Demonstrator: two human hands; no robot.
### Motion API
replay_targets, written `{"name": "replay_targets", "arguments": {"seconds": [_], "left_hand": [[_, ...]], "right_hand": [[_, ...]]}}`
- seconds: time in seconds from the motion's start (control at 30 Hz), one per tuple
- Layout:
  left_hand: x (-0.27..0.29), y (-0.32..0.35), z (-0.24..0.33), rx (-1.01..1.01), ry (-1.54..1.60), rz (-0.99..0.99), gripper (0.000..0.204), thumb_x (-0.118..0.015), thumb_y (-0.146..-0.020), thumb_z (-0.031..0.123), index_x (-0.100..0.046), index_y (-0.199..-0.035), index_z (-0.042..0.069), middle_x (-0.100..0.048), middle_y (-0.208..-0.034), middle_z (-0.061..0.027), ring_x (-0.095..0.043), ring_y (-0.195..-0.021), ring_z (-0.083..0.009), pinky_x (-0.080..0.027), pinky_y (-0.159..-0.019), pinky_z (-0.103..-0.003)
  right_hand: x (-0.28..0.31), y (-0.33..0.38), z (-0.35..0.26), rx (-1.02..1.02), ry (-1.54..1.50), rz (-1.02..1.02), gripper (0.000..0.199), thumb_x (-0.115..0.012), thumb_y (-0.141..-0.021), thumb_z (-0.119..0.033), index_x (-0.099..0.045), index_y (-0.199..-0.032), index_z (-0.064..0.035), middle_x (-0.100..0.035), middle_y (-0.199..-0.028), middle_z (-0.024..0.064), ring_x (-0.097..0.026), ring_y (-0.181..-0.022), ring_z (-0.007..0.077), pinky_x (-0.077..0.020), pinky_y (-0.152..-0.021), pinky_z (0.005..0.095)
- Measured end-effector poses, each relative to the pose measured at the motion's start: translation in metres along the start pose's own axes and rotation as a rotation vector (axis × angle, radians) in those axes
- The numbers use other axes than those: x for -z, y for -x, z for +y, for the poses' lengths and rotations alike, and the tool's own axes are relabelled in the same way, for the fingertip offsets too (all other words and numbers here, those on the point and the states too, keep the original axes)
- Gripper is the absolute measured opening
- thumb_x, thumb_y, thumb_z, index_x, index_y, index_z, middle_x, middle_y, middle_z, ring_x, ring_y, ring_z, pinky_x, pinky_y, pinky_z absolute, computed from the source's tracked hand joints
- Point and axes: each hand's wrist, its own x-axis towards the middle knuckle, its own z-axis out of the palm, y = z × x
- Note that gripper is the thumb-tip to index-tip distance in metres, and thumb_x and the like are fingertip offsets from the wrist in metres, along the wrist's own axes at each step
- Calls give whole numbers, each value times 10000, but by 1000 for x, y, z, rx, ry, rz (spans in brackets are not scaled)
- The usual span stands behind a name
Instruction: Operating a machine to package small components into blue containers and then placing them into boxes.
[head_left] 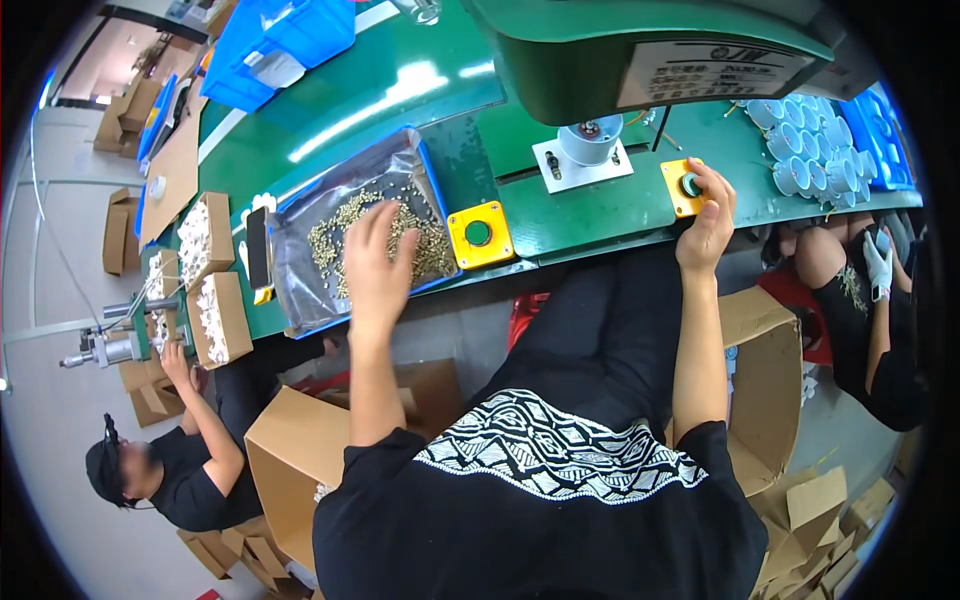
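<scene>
My left hand (376,270) hangs over a blue tray (436,190) lined with grey plastic sheet. Its thumb stands apart from its fingers, and nothing shows in it. Small brass-coloured metal parts (425,245) lie heaped in the tray, partly hidden by this hand. My right hand (710,215) is curled over the right edge of a yellow push-button box (678,198), its fingers at the dark green button. Between the hands, a light-blue round housing (588,146) sits upright on a white metal plate (560,178), under a green machine head (640,60).
A second yellow button box (481,235) stands beside the tray. Many light-blue housings (815,150) are stacked at the right. A phone (260,248), cartons of white parts (222,325) and a blue bin (240,60) are at the left. Co-workers sit on both sides.
</scene>
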Motion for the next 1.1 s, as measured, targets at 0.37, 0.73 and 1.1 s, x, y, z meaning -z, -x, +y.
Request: {"name": "replay_targets", "arguments": {"seconds": [0.37, 0.73, 1.1], "left_hand": [[2, -12, 5, 129, 14, -541, 207, -703, -913, 96, -722, -1100, 8, -693, -1074, -161, -652, -974, -363, -517, -894, -430], [3, -5, -9, 65, 25, -233, 101, -701, -909, 10, -738, -999, -18, -732, -1077, -146, -706, -954, -296, -542, -851, -368], [-11, -3, 7, 42, 131, -185, 81, -696, -920, -17, -709, -997, -40, -728, -1027, -152, -706, -943, -300, -543, -868, -366]], "right_hand": [[3, 6, -1, 33, 24, 36, 460, -388, -1114, -375, -626, -1132, 17, -677, -1276, 191, -602, -1229, 345, -446, -1078, 438], [6, 9, -11, -28, 129, 40, 301, -481, -1066, -232, -648, -1153, 2, -687, -1242, 167, -608, -1220, 309, -454, -1064, 390], [-11, -32, -97, -266, -328, -32, 662, -826, -837, -172, -493, -1394, -43, -601, -1377, 122, -570, -1247, 229, -443, -1069, 398]]}}
